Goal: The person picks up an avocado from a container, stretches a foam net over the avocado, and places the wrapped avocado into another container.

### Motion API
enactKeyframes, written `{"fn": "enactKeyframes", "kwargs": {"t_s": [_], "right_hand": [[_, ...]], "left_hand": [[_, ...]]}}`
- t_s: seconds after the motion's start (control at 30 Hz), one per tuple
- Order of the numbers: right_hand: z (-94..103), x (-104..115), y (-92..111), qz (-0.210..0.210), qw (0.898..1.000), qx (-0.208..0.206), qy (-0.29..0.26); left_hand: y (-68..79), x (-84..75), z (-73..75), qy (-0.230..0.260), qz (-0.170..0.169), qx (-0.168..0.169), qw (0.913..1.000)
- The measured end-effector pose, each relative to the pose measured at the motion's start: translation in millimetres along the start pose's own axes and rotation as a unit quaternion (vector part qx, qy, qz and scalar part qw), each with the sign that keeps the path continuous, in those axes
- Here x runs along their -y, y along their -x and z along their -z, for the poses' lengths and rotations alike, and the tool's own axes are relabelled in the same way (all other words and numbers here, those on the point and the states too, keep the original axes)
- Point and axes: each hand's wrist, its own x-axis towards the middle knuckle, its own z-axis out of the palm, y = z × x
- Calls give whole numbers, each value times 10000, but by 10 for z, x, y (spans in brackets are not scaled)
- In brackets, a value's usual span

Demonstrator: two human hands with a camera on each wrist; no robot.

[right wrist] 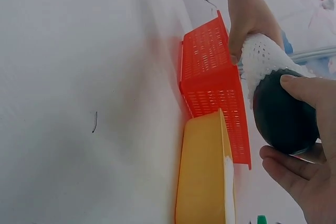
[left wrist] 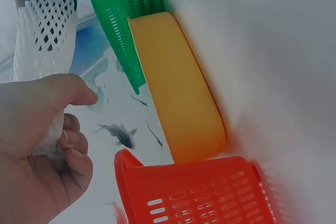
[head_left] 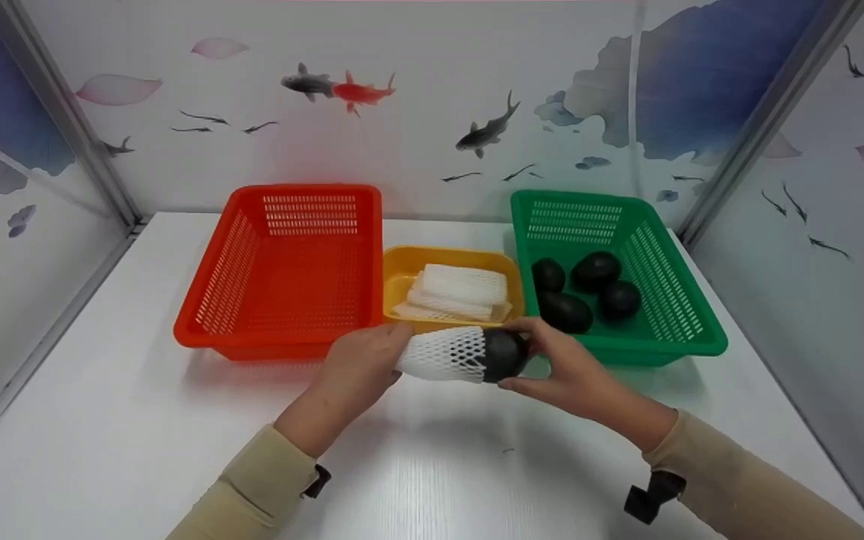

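Note:
A dark, smooth, egg-shaped fruit like an avocado [head_left: 505, 354] is partly inside a white foam net sleeve [head_left: 443, 354], held above the table in front of the yellow basket. My left hand [head_left: 366, 362] grips the gathered left end of the sleeve, its fingers curled round it in the left wrist view. My right hand [head_left: 568, 369] holds the bare right end of the fruit between thumb and fingers. In the right wrist view the fruit [right wrist: 283, 114] shows its uncovered end, with the net stretched over the far part.
An orange-red basket [head_left: 203, 304] stands at the left. The yellow basket [head_left: 394, 262] in the middle holds folded white foam nets [head_left: 466, 285]. At the right, a green basket [head_left: 676, 300] holds several dark fruits [head_left: 563, 311]. A small dark strand [right wrist: 95, 121] lies on the white table [head_left: 432, 480].

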Motion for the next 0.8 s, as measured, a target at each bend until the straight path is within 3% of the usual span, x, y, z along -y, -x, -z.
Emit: {"fn": "enactKeyframes", "kwargs": {"t_s": [0.37,0.53,0.8], "right_hand": [[-76,37,-28,152,9998,-48,-120],[-105,51,-27,116,9997,-163,-112],[-133,53,-31,524,9973,-311,-418]], "left_hand": [[-2,-44,-17,-22,7,-223,9997],[-7,-76,-8,96,-11,-161,9998],[-27,-115,-12,185,-66,-142,9997]]}}
